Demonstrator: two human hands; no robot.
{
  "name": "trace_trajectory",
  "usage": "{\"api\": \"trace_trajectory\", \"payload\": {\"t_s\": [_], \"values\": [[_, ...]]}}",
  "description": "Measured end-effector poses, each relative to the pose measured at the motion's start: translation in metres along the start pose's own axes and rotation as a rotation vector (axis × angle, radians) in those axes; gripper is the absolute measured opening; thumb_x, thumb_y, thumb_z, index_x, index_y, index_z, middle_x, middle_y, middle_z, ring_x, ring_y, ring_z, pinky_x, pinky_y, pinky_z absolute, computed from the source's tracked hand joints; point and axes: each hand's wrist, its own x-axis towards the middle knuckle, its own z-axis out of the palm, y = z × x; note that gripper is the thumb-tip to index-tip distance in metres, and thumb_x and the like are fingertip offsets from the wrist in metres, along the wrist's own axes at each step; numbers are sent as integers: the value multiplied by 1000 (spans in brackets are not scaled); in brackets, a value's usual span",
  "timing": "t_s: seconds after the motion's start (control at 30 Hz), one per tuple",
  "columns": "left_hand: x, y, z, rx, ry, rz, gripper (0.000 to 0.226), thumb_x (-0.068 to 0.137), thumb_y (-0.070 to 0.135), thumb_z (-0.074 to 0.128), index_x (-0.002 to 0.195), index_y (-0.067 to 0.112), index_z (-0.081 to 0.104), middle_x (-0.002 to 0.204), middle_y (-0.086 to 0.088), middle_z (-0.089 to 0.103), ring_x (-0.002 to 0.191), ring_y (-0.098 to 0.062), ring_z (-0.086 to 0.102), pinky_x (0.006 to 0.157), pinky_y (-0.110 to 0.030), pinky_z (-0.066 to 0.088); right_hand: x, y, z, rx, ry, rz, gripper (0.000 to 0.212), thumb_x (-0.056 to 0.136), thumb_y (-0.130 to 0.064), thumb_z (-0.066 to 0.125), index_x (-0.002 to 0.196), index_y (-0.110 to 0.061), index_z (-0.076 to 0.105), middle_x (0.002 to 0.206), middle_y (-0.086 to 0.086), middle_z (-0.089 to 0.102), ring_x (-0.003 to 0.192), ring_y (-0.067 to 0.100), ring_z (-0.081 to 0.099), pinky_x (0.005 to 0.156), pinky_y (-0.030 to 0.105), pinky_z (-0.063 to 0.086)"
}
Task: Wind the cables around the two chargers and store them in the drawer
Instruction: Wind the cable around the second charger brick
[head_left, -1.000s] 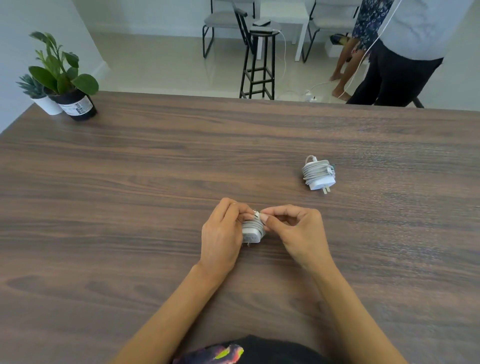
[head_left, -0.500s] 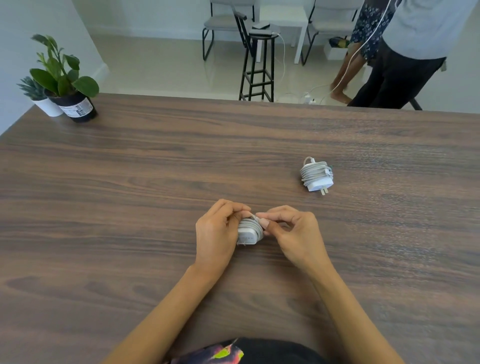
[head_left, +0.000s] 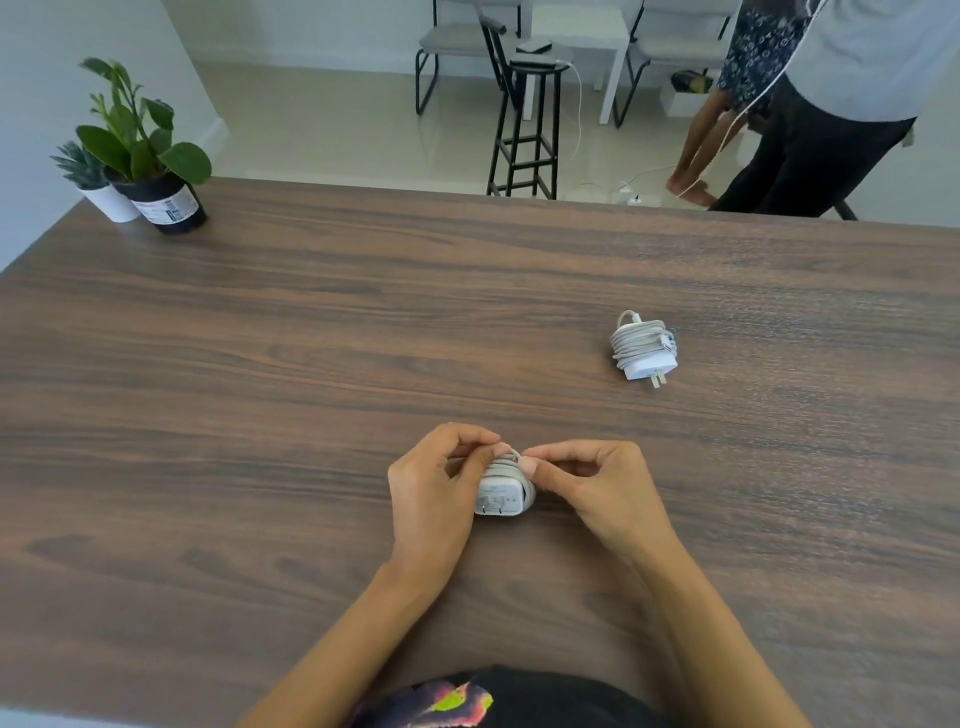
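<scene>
Charger (head_left: 501, 493) sits between left grip (head_left: 436, 493) and right grip (head_left: 597, 488), both pinching its cable (head_left: 511, 458).

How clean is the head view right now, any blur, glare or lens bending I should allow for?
Head view: soft, even daylight, no glare on the table; both chargers and hands look sharp; wide-angle bending curves the table's far edge.

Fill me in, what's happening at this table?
A person is finishing a cable wrap. The left hand holds a small white wall charger on the dark wood-grain table, while the right hand pinches the cable end at its top. A second white charger, already wound, lies apart to the right. No drawer is in view.
</scene>
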Motion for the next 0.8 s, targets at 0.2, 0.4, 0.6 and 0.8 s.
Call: {"api": "trace_trajectory", "payload": {"t_s": [0.2, 0.4, 0.6, 0.8], "values": [[-11, -8, -6, 86, -5, 196, 24, 80, -4, 68, 85, 20, 70, 84, 10, 71, 82, -6, 68, 76, -21, 53, -5, -3, 0, -125, -2, -61, 3, 74, -19, 79, 77, -20, 77, 73, -2, 75, 72, 15, 70, 70, 24, 56], [-19, -15, -14, 202, -22, 424, 10, 81, -3, 66, 88, 1, 71, 94, -2, 70, 91, -2, 64, 85, -14, 49, -19, 1, 5, -228, 45, -255, 12, 75, -12, 77, 75, -24, 77, 78, -17, 72, 71, -1, 66, 64, 7, 46], [-33, -19, -29, 232, -127, 495, 19, 88, 11, 59, 101, 2, 70, 114, -3, 65, 109, -4, 60, 97, -17, 45, -33, 10, 7, -268, 73, -402, 13, 77, -10, 75, 82, -21, 76, 84, -16, 71, 78, 0, 68, 68, 10, 51], [-49, -22, -42, 280, -84, 494, 21, 83, 12, 68, 103, 7, 72, 117, -3, 64, 107, -5, 60, 96, -15, 45, -38, 16, 13, -274, 67, -458, 15, 75, -9, 77, 82, -22, 78, 83, -15, 70, 80, 0, 67, 71, 8, 48]]}}
